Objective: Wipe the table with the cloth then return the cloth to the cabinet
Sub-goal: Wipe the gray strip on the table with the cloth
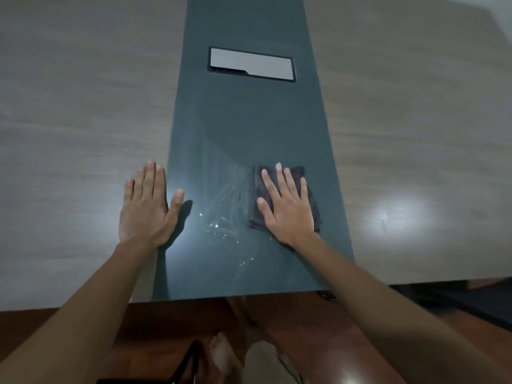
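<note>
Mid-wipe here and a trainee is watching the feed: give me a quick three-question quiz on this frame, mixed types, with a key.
1. True or false: the right hand lies flat on the dark cloth, fingers spread.
2. Multiple choice: the wet streaks on the table's dark centre strip lie (A) between the two hands, (B) beyond the rectangular cutout, (C) on the wood-grain surface to the right.
3. Fill in: the left hand rests open on the table and holds ____.

Key: 1 true; 2 A; 3 nothing.
</note>
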The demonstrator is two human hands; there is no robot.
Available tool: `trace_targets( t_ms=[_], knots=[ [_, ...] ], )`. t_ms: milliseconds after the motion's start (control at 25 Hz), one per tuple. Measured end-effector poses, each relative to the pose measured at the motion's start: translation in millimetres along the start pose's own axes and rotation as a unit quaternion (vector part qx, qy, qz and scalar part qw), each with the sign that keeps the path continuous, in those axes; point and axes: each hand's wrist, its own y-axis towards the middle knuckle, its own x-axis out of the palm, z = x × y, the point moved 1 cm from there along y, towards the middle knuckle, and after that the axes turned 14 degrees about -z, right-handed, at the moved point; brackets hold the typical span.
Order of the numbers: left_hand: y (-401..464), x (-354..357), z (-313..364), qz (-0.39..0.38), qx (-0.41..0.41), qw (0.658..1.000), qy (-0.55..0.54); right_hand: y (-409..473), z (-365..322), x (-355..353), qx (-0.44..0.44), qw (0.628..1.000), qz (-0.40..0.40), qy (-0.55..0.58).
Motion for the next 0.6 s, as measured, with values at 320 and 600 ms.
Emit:
trace_targets(
  t_ms=[320, 600],
  knots=[
    [-35, 16, 2, 0.011, -0.018, 1.000, -0.002, -85, -85, 38, -0.004, 1.000, 0.000, -0.006],
    [-34, 18, 2, 0.009, -0.022, 1.000, 0.002, -99, -49, 43, -0.045, 0.998, 0.052, 0.014]
  ],
)
